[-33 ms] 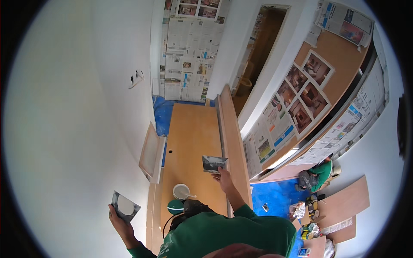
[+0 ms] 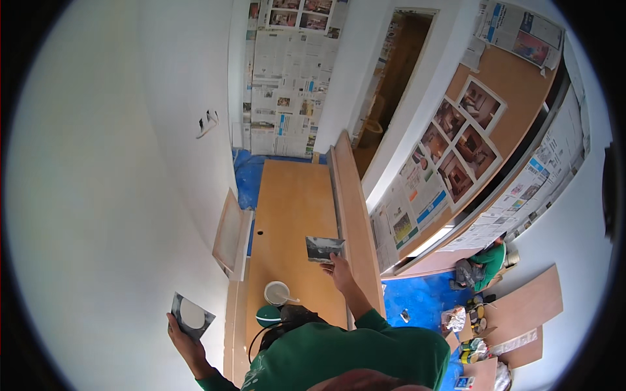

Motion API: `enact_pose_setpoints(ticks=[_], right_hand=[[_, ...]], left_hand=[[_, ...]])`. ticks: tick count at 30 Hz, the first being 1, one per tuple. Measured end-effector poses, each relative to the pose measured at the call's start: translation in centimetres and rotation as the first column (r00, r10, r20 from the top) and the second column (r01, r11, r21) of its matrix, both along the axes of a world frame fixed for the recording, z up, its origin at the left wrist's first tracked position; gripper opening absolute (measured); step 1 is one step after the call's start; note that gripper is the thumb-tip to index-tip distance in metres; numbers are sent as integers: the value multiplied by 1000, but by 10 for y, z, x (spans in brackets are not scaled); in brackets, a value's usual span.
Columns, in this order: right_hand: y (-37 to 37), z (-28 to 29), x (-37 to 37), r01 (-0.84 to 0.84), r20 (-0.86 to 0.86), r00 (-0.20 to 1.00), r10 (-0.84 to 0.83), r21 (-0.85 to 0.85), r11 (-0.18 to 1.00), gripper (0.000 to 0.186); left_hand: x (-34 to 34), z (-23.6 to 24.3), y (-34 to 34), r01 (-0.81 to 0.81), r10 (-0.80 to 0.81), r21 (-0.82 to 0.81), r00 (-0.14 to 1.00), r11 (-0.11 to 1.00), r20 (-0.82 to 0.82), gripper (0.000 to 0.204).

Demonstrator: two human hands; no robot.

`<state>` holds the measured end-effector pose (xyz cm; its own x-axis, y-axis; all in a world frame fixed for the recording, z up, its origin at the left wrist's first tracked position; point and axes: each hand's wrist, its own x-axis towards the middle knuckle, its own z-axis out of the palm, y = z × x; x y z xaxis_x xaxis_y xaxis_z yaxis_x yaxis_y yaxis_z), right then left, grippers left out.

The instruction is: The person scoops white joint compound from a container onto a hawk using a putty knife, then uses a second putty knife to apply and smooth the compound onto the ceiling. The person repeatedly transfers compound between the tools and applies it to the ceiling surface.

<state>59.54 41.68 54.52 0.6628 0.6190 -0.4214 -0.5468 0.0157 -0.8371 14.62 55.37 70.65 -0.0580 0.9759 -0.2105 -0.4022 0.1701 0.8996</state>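
Note:
My left hand is raised at the lower left, close to the white wall. It holds a square grey metal plate with a round dab of white filler on it. My right hand reaches forward and grips a wide flat metal blade. The blade hovers over the right part of a long tan wooden door that lies flat in front of me. A white tub of filler stands on the near end of the door, with a green round container just below it.
A second wooden slab stands on edge along the door's right side. A small pale panel leans on the left wall. Newspaper covers the walls. Blue sheeting covers the floor. Another person in green crouches at right near cans and boards.

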Motion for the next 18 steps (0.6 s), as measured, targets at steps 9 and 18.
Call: enact_pose_setpoints(ticks=[9,18], right_hand=[[50,27,-2,-188,84,978,189,-15,982,34],[97,-7,48,-239,16,971,240,-46,970,30]], left_hand=[[0,-30,12,-55,56,-14,994,998,97,52],[28,-29,28,-225,225,-15,974,974,2,57]])
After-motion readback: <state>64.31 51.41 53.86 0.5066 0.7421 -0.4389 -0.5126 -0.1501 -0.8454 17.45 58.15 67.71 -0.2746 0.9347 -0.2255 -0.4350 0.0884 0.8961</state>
